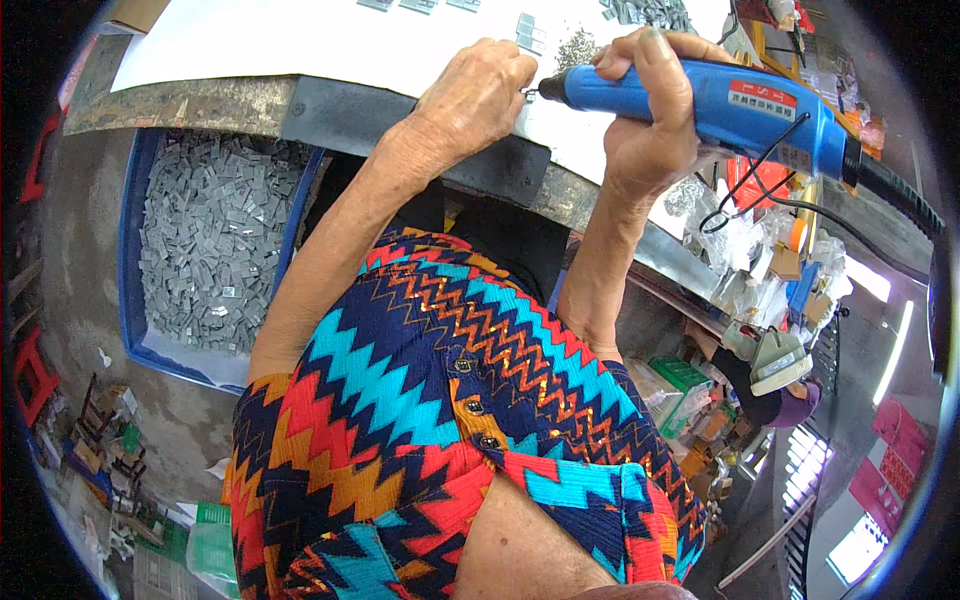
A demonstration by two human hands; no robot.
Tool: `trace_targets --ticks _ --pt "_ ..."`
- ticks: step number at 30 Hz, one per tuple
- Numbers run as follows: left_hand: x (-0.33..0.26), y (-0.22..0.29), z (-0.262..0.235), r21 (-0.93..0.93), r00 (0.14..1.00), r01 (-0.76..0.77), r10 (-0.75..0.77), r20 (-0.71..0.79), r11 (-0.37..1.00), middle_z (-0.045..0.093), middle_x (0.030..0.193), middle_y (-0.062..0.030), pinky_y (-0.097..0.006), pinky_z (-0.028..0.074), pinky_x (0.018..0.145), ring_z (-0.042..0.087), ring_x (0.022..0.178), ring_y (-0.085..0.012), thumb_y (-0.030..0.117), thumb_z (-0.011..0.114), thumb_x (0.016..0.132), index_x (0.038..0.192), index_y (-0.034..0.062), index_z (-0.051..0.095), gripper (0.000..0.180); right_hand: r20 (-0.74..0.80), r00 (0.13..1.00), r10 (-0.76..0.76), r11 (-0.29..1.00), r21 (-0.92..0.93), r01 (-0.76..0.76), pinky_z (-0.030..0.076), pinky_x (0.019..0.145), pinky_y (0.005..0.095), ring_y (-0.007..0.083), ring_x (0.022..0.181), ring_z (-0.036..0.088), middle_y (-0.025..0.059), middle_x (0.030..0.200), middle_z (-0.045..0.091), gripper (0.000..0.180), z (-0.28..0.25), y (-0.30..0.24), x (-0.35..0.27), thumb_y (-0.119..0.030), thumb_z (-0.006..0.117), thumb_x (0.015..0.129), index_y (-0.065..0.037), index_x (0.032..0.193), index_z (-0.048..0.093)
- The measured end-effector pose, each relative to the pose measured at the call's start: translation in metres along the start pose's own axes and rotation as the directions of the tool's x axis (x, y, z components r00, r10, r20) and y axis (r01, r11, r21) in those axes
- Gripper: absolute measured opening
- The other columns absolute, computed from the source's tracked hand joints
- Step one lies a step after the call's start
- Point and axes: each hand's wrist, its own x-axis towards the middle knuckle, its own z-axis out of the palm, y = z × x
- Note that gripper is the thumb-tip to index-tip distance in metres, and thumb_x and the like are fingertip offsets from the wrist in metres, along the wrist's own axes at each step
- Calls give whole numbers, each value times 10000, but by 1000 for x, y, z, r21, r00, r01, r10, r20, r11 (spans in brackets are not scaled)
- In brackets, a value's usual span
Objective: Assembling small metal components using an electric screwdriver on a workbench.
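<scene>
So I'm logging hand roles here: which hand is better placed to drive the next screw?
Probably the right hand: it already grips the blue electric screwdriver, tip at the small metal part pinched by the left hand on the white tabletop.

This looks like a small assembly workshop. A rough workbench (200, 105) carries a white sheet with little grey metal parts (530, 32) near its far edge. Below its left end a blue bin (135, 250) brims with the same grey pieces. A corded blue power driver (720, 105) is in use, and packets and clutter crowd the concrete floor (180, 420).
</scene>
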Motion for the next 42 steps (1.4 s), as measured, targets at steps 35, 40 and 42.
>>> trace_targets --ticks 35,40,42 --pt "3 0 -1 -32 993 115 -114 17 993 524 689 -125 -382 435 641 534 691 -305 38 626 638 724 13 519 139 147 983 -108 993 -40 115 478 500 286 169 498 546 115 602 542 69 7 10 5 -1 559 670 58 688 529" --pt "0 4 4 -65 992 126 -127 -14 990 521 714 -125 -383 436 654 530 705 -309 66 617 661 763 23 518 148 217 973 -84 996 32 79 472 527 294 178 497 536 135 606 550 92 -2 3 6 1 564 668 50 734 523" --pt "0 6 3 47 997 82 -82 -14 996 518 740 -122 -385 434 672 528 731 -306 86 612 675 800 33 514 168 174 984 -46 999 -6 48 474 540 309 180 501 533 142 617 553 101 -3 -3 -3 3 557 673 51 753 520"
